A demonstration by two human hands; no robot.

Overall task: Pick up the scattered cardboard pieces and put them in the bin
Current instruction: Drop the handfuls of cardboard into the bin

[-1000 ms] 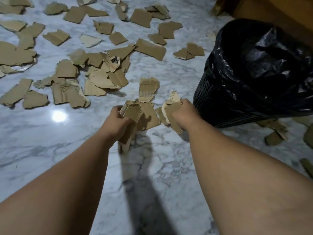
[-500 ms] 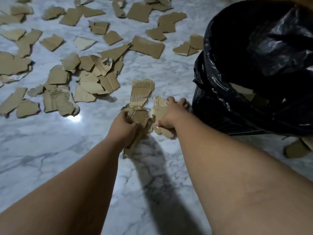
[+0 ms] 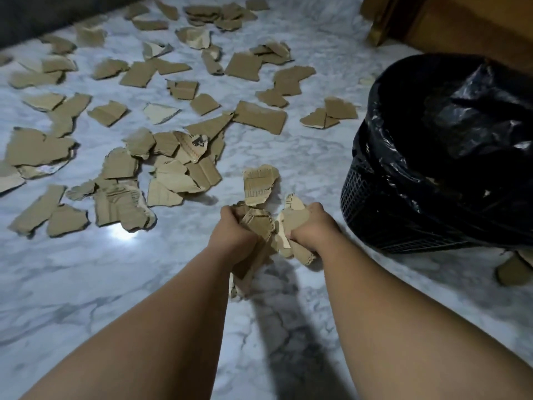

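Note:
My left hand (image 3: 232,237) and my right hand (image 3: 313,230) each grip a bunch of torn brown cardboard pieces (image 3: 264,223), held together just above the marble floor. One ribbed piece (image 3: 259,184) sticks up from the bunch. The black mesh bin (image 3: 383,215), lined with a black plastic bag (image 3: 450,125), stands a short way to the right of my hands. Several more cardboard pieces (image 3: 173,166) lie scattered over the floor to the left and beyond.
The white marble floor (image 3: 86,284) stretches in front of me. A wooden furniture leg (image 3: 380,21) stands behind the bin at the top right. A few cardboard scraps (image 3: 513,269) lie right of the bin's base. A dark edge (image 3: 43,18) runs along the top left.
My hands have stayed pressed together on the gathered cardboard. The view has tilted up, so the bin now sits farther right and more of the far floor shows.

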